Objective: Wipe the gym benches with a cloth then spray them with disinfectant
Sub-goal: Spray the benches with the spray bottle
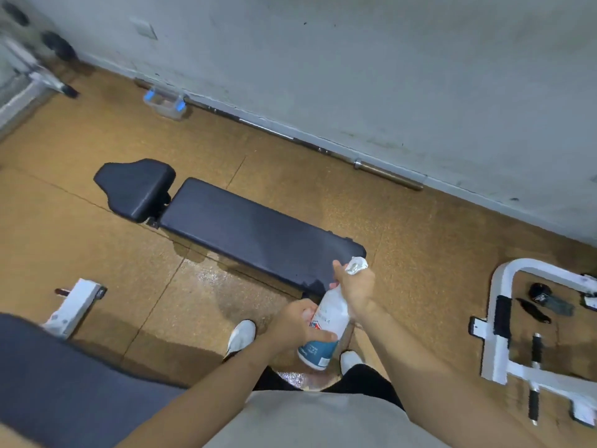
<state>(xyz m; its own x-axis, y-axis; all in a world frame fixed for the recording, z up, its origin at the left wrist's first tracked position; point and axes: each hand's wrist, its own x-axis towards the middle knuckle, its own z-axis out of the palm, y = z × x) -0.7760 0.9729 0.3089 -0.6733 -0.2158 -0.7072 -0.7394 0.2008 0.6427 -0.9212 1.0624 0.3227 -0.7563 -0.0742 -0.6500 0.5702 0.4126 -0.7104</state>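
A black padded gym bench point(245, 234) lies flat across the middle of the floor, its separate seat pad point(135, 185) at the left end. I hold a white disinfectant spray bottle point(326, 331) with a blue label upright over the bench's near right end. My left hand point(297, 323) wraps the bottle's body. My right hand point(353, 287) grips the neck and the white spray head point(357, 265). No cloth is visible.
A second dark bench point(58, 383) fills the lower left with a white frame foot point(72, 305). A white machine frame point(504, 321) lies at right. A barbell point(323, 150) and a clear box point(164, 100) sit along the wall. The floor under the bench looks wet.
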